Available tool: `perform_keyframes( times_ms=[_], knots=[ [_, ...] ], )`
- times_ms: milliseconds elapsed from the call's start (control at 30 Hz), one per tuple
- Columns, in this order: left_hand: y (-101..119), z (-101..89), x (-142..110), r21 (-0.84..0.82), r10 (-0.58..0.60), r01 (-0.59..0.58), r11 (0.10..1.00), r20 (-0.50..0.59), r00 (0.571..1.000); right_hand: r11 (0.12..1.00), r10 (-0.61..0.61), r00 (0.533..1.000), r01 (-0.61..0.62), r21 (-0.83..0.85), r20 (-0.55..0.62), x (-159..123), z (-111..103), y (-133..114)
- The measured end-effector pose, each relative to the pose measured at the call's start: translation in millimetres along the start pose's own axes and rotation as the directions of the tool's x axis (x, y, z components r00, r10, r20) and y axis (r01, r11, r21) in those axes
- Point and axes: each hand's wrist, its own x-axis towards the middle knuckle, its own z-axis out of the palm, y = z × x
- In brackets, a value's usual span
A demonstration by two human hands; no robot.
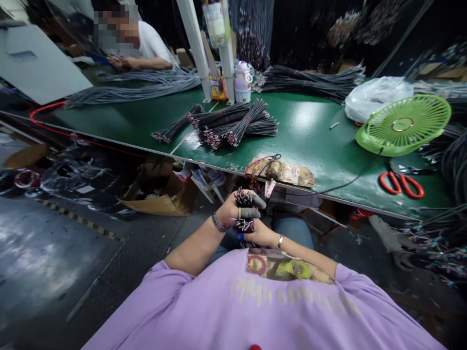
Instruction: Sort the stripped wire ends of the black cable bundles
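Note:
My left hand (229, 211), with grey covers on some fingers, is closed around a bundle of black wires (244, 197) whose stripped red and white ends point up. Just below and touching it, my right hand (260, 234) is closed around wires too, with more cut ends (244, 224) showing between the hands. Whether these are one bundle or two I cannot tell. Both hands are held over my lap, in front of the bench edge. Nearest to them on that edge is a taped wooden block (284, 172) with a pink clip (270, 188) hanging by it.
Tied black wire bundles (237, 121) lie stacked on the green bench (306, 133). Around it are a purple bottle (242, 81), a green fan (403, 124), red-handled scissors (401, 184) and a plastic bag (379, 97). Another person (153, 46) works at the back left.

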Motion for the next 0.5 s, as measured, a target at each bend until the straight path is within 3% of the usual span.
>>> perform_keyframes(
  times_ms=[100, 200, 367, 500],
  knots=[
    [-7.7, 8.8, 0.0, 0.009, 0.014, -0.012, 1.000, -0.224, 0.975, 0.995, -0.005, 0.991, -0.008, -0.096, -0.131, -1.6, 5.4, 4.7],
    [-16.4, 14.1, -0.6, 0.079, 0.019, 0.006, 0.997, -0.320, 0.947, 0.979, -0.024, 0.974, -0.023, -0.201, -0.227, -5.2, 6.6, 3.2],
    [-23.7, 13.0, -4.0, 0.157, 0.124, -0.076, 0.985, -0.322, 0.939, 0.928, -0.100, 0.959, -0.006, -0.373, -0.265, -4.5, 7.7, -1.7],
    [-24.4, 3.2, -10.3, 0.276, 0.245, -0.179, 0.944, -0.227, 0.943, 0.871, -0.101, 0.983, 0.013, -0.492, -0.153, -3.8, -2.7, -10.2]
  ],
)
